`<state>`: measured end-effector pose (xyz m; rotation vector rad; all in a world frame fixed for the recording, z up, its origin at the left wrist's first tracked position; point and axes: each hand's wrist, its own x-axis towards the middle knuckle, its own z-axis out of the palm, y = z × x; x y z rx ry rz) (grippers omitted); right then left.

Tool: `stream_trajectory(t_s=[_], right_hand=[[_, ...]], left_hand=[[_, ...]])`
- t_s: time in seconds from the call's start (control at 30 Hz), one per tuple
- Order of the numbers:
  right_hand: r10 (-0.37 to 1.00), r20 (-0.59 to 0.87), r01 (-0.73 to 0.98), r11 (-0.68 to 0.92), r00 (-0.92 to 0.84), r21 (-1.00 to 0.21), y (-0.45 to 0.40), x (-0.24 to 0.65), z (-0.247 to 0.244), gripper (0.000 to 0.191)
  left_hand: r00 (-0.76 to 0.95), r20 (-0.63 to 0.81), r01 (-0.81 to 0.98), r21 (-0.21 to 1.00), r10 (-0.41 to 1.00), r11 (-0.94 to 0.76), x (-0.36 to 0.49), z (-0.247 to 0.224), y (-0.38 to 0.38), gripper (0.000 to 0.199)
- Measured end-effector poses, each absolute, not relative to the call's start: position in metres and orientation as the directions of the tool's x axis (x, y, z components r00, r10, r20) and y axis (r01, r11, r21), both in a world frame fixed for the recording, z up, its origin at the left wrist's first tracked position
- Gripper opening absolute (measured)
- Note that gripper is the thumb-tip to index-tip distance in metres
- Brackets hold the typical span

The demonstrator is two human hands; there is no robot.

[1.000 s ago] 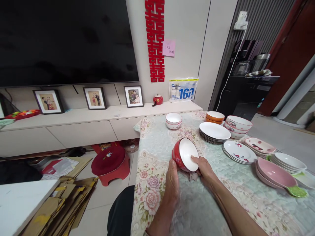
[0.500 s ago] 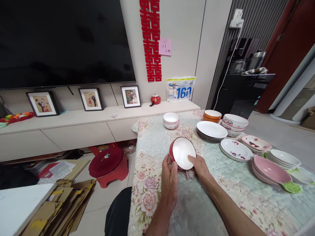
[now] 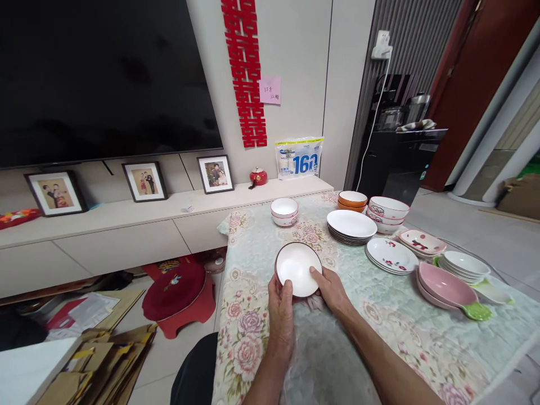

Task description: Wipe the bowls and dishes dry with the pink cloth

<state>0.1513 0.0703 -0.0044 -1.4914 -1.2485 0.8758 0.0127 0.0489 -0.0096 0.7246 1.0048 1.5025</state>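
Observation:
A bowl (image 3: 297,269) with a white inside and a dark rim is held over the flowered tablecloth (image 3: 253,264), its opening tilted up toward me. My left hand (image 3: 280,309) grips its lower left side, thumb over the rim. On the right side, my right hand (image 3: 333,289) holds it with the thumb inside the bowl and the fingers hidden beneath. A bit of pinkish cloth shows under the bowl, between the hands. Beyond the bowl stand two stacked white bowls with pink rims (image 3: 284,211).
On the right are stacks of white plates (image 3: 351,223), flowered plates (image 3: 392,255), orange bowls (image 3: 352,199), large bowls (image 3: 388,208), pink dishes (image 3: 447,284) and small white dishes (image 3: 466,262). A red stool (image 3: 181,298) stands left of the table.
The bowl has turned so that its red outer side hardly shows, and my left thumb now reaches over the rim. The whole view has shifted slightly.

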Motion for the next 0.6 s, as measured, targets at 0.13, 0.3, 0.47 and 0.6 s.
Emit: stream_trajectory(t_s=[0.13,0.3,0.47,0.6], right_hand=[[0.969,0.102,0.393,0.005,0.225,-0.919,0.069,0.155,0.003,0.055],[0.937,0.183,0.552,-0.013,0.298,-0.834,0.073,0.168,0.001,0.046],[0.885,0.344,0.684,0.042,0.312,-0.728,0.073,0.181,0.003,0.036],[0.746,0.665,0.819,0.355,0.043,-0.451,0.063,0.18,0.014,0.029]], left_hand=[[-0.198,-0.114,-0.479,0.878,0.973,0.005,0.018,-0.009,0.056,0.059],[-0.178,-0.118,-0.383,0.923,0.977,0.042,0.026,-0.003,0.067,0.059],[-0.168,-0.093,-0.177,0.982,0.981,0.062,0.029,0.0,0.072,0.055],[-0.15,-0.136,-0.13,0.985,0.979,0.116,0.026,0.002,0.075,0.056]])
